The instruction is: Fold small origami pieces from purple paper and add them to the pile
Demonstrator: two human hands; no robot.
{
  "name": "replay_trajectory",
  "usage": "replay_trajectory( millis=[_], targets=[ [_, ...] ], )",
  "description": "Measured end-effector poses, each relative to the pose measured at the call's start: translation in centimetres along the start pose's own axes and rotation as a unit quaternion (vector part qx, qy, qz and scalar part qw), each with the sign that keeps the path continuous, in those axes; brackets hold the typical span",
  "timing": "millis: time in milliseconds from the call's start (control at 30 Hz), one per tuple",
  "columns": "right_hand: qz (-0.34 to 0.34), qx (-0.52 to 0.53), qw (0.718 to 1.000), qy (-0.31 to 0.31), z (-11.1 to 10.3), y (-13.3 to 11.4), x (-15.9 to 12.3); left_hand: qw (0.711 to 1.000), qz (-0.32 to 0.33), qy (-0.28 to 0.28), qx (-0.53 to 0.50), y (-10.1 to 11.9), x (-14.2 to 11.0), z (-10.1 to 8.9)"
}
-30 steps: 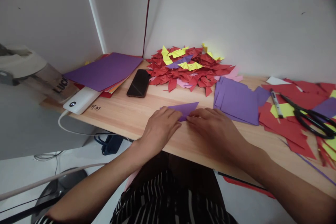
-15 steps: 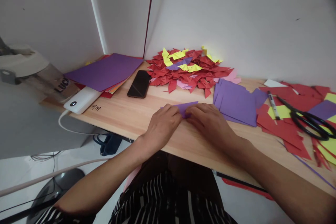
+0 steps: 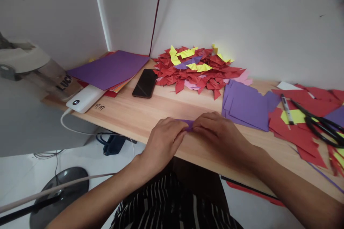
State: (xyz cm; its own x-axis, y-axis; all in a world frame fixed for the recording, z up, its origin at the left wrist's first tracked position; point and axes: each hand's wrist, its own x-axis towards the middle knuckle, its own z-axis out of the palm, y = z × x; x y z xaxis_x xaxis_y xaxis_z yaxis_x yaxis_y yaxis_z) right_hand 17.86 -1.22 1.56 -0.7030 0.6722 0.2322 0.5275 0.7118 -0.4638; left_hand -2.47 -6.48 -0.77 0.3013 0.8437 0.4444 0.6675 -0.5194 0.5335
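Observation:
A folded piece of purple paper (image 3: 189,124) lies on the wooden desk (image 3: 129,116) between my hands, mostly covered by fingers. My left hand (image 3: 168,134) pinches its left part, with thumb and fingers close together. From the other side my right hand (image 3: 217,128) grips the right part with bent fingers. Just right of that hand is a stack of purple paper squares (image 3: 247,103). Behind both hands rises a heap of folded red paper figures (image 3: 185,77), with a few yellow ones (image 3: 199,67) and a purple one on top.
A phone (image 3: 145,83) lies left of the heap. Farther left are large purple sheets (image 3: 110,69), a white power bank (image 3: 86,98) with a cable, and a clear bottle (image 3: 53,77). At right, black scissors (image 3: 319,127) and a marker (image 3: 287,109) rest on red scraps (image 3: 298,136).
The purple paper has gone from a wider shape with a raised point to a narrow strip between my fingers. Both hands have come slightly nearer to me, still gripping it.

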Motion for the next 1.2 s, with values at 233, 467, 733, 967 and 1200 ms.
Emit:
replay_trajectory(
  millis=[233,467,733,967,1200],
  targets=[
    [0.068,0.004,0.998,0.002,0.4,-0.1,-0.2,0.999,-0.001,0.001,0.045,-0.4,-0.8,0.5],
    [0.084,-0.022,0.996,0.034,0.7,0.3,0.4,0.998,-0.014,-0.010,0.066,-0.5,-0.2,0.4],
    [0.068,-0.050,0.996,0.008,0.8,1.2,1.3,0.993,0.058,-0.011,0.099,-1.2,-0.9,0.6],
    [0.058,-0.090,0.992,-0.062,0.4,1.5,2.9,0.989,0.075,-0.042,0.123,-1.0,-0.7,0.0],
    [0.091,-0.095,0.991,-0.036,1.0,1.1,2.7,0.983,0.089,-0.042,0.153,-1.0,-0.9,0.2]
  ],
)
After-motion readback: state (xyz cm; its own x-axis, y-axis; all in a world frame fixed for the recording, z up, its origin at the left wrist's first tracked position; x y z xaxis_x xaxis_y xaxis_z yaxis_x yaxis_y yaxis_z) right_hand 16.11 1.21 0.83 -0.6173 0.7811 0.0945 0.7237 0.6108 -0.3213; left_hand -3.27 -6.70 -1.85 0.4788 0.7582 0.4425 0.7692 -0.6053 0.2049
